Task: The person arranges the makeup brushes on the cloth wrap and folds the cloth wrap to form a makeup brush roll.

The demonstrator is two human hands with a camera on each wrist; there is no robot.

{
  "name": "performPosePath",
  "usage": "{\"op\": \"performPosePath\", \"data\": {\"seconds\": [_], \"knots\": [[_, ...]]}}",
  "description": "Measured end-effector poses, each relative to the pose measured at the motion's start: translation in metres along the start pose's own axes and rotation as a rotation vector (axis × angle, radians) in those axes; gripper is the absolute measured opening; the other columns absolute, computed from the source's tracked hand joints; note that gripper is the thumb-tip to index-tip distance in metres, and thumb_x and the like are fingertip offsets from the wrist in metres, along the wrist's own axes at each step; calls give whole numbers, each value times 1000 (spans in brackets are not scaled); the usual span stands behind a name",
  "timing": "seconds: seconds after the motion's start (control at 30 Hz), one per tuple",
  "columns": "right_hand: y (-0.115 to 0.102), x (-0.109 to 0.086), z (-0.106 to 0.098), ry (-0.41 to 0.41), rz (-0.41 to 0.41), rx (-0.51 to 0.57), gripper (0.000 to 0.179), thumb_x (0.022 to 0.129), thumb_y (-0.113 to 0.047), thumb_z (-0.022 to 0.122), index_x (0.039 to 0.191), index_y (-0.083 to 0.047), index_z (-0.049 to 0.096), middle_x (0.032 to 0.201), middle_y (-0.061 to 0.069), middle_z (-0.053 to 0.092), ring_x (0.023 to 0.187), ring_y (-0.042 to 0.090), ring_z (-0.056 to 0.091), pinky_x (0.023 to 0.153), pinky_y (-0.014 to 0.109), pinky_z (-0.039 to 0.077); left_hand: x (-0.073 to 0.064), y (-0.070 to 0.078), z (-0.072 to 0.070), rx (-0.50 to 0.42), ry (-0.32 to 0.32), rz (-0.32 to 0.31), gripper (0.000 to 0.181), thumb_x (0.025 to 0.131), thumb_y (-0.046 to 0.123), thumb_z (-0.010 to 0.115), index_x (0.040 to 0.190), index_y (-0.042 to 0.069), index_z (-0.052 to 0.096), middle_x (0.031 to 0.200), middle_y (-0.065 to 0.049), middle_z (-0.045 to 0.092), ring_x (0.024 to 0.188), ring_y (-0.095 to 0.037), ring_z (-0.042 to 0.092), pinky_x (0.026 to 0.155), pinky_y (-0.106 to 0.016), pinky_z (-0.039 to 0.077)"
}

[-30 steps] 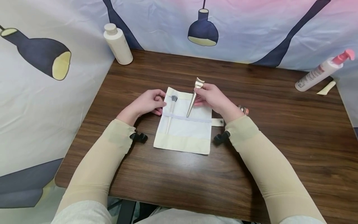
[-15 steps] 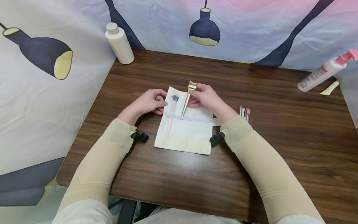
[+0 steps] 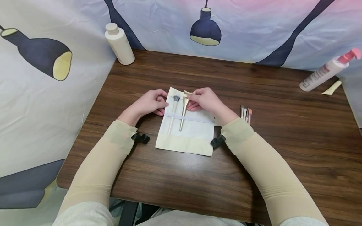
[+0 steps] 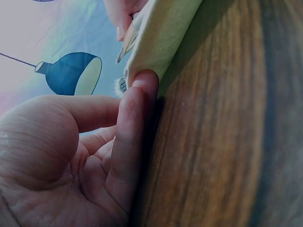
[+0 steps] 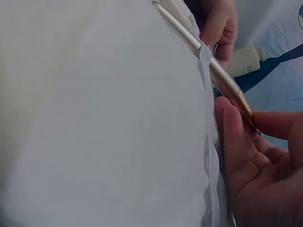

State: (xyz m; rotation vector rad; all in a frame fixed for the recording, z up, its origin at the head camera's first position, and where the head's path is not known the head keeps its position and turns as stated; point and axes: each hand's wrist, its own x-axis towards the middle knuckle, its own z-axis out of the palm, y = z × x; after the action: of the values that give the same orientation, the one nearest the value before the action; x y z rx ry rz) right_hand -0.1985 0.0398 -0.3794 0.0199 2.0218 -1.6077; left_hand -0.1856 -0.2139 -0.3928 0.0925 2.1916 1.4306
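A cream fabric brush roll (image 3: 185, 145) lies unfolded on the table, with a white elastic band (image 5: 213, 142) across its middle. Under the band on the left is a makeup brush (image 3: 174, 105) with a pale handle and grey bristles. My right hand (image 3: 204, 101) pinches a gold makeup brush (image 3: 183, 110) near its head; the handle runs under the band (image 3: 195, 118), beside the first brush. The left hand (image 3: 151, 102) pinches the roll's upper left edge between thumb and fingers, and in the left wrist view the fabric (image 4: 161, 42) rises from those fingertips.
Several small brushes (image 3: 246, 113) lie to the right of my right wrist. A white bottle (image 3: 120, 45) stands at the back left. At the back right are a pink-topped pump bottle (image 3: 322, 75) and a small cream tube (image 3: 331, 88). A printed cloth hangs behind the table.
My right hand has moved left and toward me with the gold brush, whose handle has slid under the elastic band. The left hand has stayed at the roll's edge.
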Motion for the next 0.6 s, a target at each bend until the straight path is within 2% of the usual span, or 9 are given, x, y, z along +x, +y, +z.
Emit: {"op": "performPosePath", "data": {"seconds": [0.37, 0.6], "knots": [[2, 1, 6, -33, 39, -98, 22, 101, -20, 68, 101, 2, 71, 74, 11, 71, 59, 15, 70, 61, 31, 64, -1, 1, 0, 4, -2, -7, 33, 101, 7, 63, 133, 3, 53, 82, -9, 64, 66, -19, 67, 63, -32, 63], [2, -1, 8, -49, 71, -112, 22, 99, -17, 71, 101, 4, 69, 69, 10, 69, 56, 16, 70, 57, 29, 62, -1, -1, 0, 5, 5, -2, 32, 101, 7, 63, 132, 4, 54, 82, -10, 64, 66, -19, 67, 63, -32, 63]]}}
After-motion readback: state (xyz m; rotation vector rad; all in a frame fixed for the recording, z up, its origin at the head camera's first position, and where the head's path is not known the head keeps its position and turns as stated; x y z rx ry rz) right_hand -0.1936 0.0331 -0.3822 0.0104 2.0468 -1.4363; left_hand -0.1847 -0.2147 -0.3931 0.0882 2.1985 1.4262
